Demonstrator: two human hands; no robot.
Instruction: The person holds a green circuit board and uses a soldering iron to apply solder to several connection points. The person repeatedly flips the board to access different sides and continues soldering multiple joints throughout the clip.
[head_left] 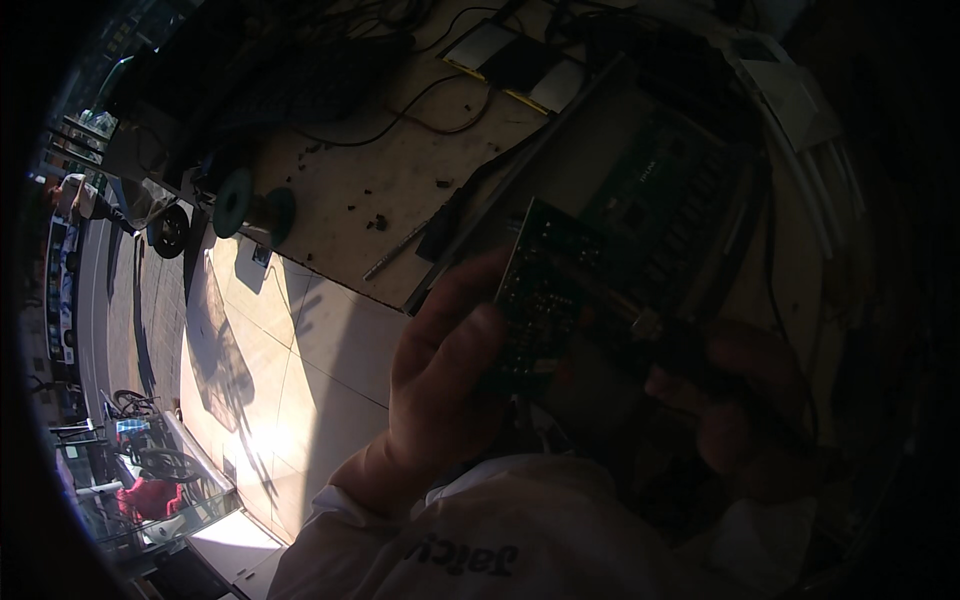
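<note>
My left hand (450, 350) grips a small green circuit board (545, 300) by its left edge, thumb on the near face. The board is tilted up and dotted with shiny solder points. In deep shadow to the right, my right hand (735, 400) is closed around the handle of a soldering iron (645, 325). Its metal shaft points up and left toward the board's upper part; whether the tip touches is too dark to tell. Behind both hands lies an open metal case (520, 195) with a larger green circuit board (640, 185) inside.
A green-flanged spool (255, 210) stands at the bench's left edge. Small dark bits (377, 222) are scattered over the worktop (330, 200). A thin metal rod-like tool (400, 248) lies beside the case. Cables (400, 115) cross the back. Sunlit floor (260, 400) and parked bicycles (150, 450) show left.
</note>
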